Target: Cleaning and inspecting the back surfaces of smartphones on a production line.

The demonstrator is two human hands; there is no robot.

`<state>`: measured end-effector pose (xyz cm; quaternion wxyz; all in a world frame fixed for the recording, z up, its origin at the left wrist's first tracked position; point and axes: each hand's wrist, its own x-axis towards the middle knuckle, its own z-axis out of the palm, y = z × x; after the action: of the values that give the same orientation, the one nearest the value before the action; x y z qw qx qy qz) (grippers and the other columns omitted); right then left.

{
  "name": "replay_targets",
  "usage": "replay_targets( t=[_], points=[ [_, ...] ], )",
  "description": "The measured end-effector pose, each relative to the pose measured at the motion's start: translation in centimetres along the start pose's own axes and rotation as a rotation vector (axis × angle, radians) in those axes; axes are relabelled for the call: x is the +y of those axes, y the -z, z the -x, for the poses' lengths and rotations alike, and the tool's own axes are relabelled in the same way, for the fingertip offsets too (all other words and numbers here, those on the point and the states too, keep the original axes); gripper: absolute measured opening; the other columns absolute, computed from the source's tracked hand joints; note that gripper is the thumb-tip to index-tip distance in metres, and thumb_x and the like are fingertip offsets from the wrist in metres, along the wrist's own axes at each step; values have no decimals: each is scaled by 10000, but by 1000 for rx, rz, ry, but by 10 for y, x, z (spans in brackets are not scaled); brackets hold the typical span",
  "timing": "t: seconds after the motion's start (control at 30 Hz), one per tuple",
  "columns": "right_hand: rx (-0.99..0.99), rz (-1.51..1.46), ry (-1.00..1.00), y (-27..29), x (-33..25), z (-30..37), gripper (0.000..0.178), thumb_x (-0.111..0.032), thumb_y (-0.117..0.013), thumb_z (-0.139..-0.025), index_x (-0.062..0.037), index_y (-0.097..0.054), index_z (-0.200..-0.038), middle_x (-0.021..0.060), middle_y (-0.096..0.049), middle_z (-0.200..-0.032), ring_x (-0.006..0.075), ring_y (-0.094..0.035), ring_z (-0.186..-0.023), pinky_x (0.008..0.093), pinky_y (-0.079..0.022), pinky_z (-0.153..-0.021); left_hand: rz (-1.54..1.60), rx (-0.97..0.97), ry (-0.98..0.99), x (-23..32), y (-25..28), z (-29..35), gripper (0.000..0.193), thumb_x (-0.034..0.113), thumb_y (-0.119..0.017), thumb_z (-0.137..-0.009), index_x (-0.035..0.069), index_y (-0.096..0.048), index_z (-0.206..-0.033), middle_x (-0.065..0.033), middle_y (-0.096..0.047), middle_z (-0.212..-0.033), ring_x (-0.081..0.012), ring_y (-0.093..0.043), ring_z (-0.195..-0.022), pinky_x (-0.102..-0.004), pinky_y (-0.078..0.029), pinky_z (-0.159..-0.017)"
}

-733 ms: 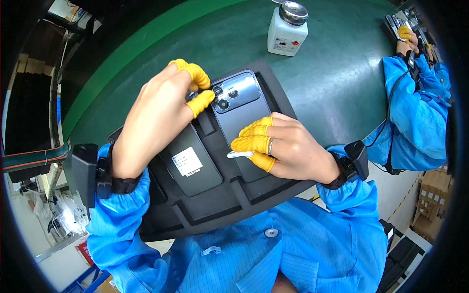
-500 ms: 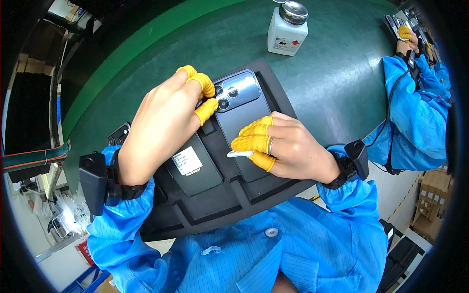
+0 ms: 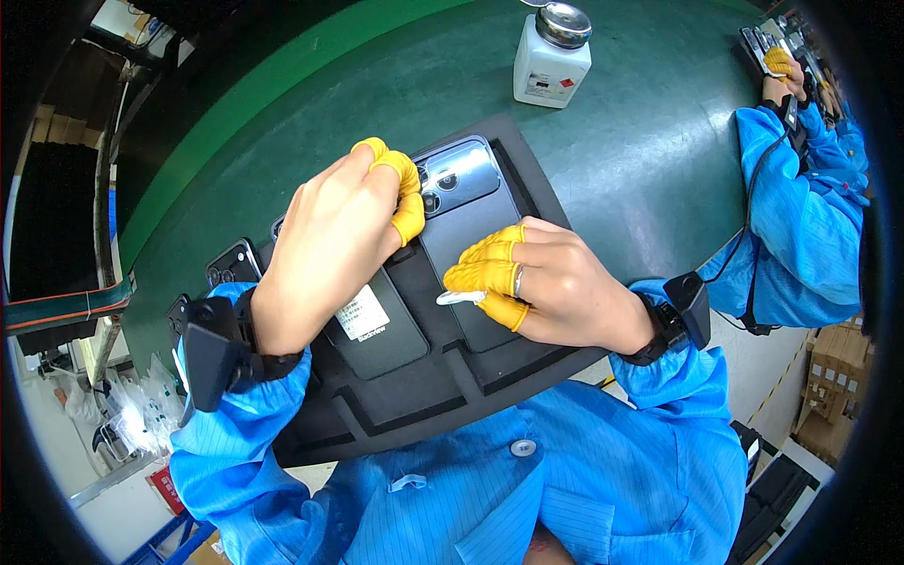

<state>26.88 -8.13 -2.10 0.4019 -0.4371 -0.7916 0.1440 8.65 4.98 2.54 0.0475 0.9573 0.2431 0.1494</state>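
A black moulded tray (image 3: 433, 377) lies on the green mat in front of me. A blue-grey phone (image 3: 461, 202) rests back-up in its right slot, and a dark phone with a white sticker (image 3: 372, 325) lies in the slot beside it. My left hand (image 3: 330, 245), with yellow finger cots, presses its fingertips on the blue-grey phone near the camera lenses. My right hand (image 3: 546, 282), also with yellow cots, pinches a small white swab (image 3: 460, 298) against the lower part of that phone.
A white bottle with a metal cap (image 3: 553, 56) stands at the back of the green mat (image 3: 640, 160). Another person in blue sleeves (image 3: 800, 188) works at the far right. More phones (image 3: 231, 264) lie at the tray's left edge.
My left hand has shifted a little to the right and its wrist has swung inward, with fingertips still on the phone. My right hand and the swab have stayed put.
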Motion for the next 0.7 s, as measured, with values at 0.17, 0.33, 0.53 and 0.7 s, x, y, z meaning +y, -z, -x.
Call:
replay_targets(
  t=[0.17,0.33,0.53,0.7],
  points=[
    [-98,13,-32,4,0,0,242,-70,-701,-701,-13,-687,-935,108,-666,-886,256,-640,-841,348,-491,-770,327,-14,115,9,16,-11,176,39,-707,-726,-30,-636,-871,-182,-615,-861,-334,-633,-764,-386,-515,-683],
    [-32,-15,-26,4,-3,-2,240,-79,-701,-732,-21,-682,-963,102,-666,-895,254,-641,-860,346,-492,-773,488,4,222,5,26,-18,144,40,-698,-758,-25,-630,-867,-125,-630,-844,-221,-621,-754,-315,-501,-707],
    [-34,-32,-21,4,-2,-2,256,-71,-703,-723,-19,-684,-973,99,-670,-906,252,-642,-860,344,-493,-765,629,53,180,-2,15,-21,108,76,-648,-875,-6,-592,-919,-11,-604,-842,-78,-546,-773,-226,-450,-718],
    [-28,-33,-34,3,-2,-1,238,-63,-700,-715,-17,-689,-948,102,-672,-896,251,-644,-847,343,-492,-764,695,65,180,-3,14,-28,138,118,-642,-911,-2,-587,-947,-6,-605,-859,-73,-551,-784,-216,-452,-705]
  ],
)
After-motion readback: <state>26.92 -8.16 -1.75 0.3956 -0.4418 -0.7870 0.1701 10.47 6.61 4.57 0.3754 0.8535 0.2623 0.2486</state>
